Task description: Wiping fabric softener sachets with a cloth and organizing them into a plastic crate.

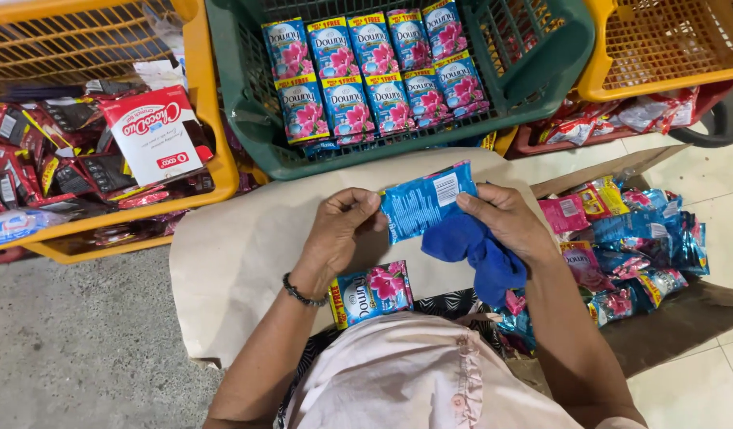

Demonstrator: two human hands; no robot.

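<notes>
My left hand (341,230) and my right hand (505,218) hold one blue sachet (424,200) between them, its plain back side up, over a sheet of brown paper (247,254). My right hand also grips a blue cloth (478,250) under the sachet. Another blue sachet with pink flowers (372,292) lies face up on my lap, just below my left wrist. A green basket (247,119) ahead holds two rows of the same sachets (374,71).
A cardboard box flap (676,318) at my right carries a pile of several more blue and pink sachets (628,246). At the left an orange basket (212,119) holds dark packets and a red-and-white box (156,135). Another orange basket (660,48) is at the top right.
</notes>
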